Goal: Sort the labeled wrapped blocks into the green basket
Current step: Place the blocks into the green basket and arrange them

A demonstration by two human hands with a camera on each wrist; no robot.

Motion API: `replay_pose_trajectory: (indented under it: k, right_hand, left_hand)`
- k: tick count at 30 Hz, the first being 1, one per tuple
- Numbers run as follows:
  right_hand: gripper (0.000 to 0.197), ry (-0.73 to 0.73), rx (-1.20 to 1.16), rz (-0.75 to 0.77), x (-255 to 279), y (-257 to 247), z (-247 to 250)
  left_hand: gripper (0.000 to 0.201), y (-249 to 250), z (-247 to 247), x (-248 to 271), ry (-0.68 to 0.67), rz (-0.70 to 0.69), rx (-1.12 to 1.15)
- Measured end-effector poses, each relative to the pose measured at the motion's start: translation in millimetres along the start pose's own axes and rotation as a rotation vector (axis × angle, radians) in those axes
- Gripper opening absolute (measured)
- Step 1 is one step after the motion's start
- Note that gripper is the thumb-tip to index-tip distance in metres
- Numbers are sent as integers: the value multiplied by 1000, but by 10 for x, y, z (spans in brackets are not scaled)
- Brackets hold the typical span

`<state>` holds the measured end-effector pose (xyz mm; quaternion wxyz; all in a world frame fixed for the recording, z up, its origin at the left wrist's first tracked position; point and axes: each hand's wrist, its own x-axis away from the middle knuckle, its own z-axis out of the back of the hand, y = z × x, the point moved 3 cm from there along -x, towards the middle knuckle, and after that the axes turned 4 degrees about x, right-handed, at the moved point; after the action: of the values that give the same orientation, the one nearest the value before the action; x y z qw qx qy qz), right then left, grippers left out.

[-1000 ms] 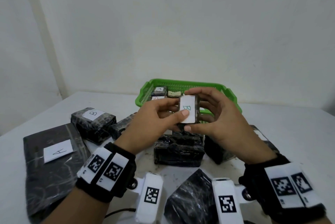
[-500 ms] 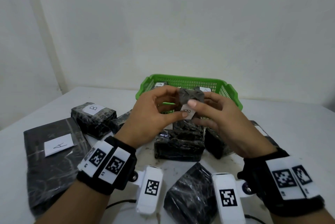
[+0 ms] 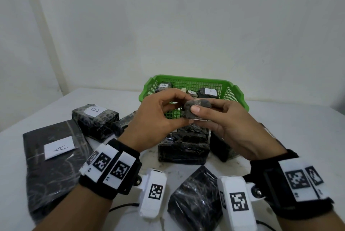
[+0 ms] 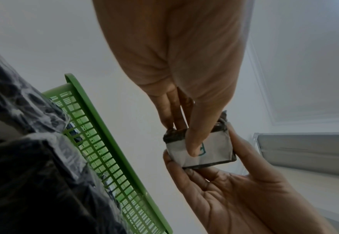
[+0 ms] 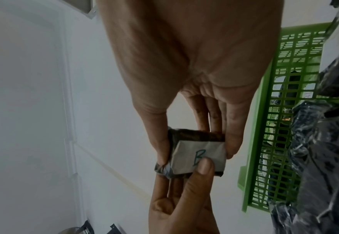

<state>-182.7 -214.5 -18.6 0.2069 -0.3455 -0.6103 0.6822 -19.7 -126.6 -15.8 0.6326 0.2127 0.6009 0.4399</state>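
Note:
Both hands hold one small dark wrapped block [image 3: 197,105] in the air, just in front of the green basket [image 3: 188,78]. My left hand [image 3: 183,109] pinches it with the thumb on its white label [image 4: 214,152] and fingers behind. My right hand [image 3: 197,115] grips its two ends between thumb and fingers. The label, marked B [image 5: 198,154], faces down, so only the wrist views show it. Inside the basket lie several wrapped blocks, two with A labels [image 3: 211,91].
On the white table lie a block labelled B [image 3: 95,118], a large flat package labelled A [image 3: 56,156], and several dark wrapped blocks [image 3: 183,146] under and around the hands. Another block [image 3: 194,199] sits near the front edge.
The block has been turned over: its B label faced me, now it points down. Both hands have risen slightly and moved towards the basket.

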Motion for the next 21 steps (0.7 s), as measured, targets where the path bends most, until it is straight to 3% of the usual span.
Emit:
replay_pose_trajectory:
  k: [7, 14, 19, 21]
  right_hand:
    - [54, 1, -95, 0, -4, -33, 14]
    - [56, 12, -43, 27, -10, -10, -35]
    - [74, 14, -23, 4, -22, -2, 6]
    - [67, 10, 38, 12, -16, 9, 33]
  left_hand:
    - [41, 3, 45, -12, 79, -12, 12]
    - [39, 33, 5, 9, 47, 22, 1]
    - [40, 33, 35, 2, 98, 74, 89]
    - [48, 24, 60, -13, 129, 83, 65]
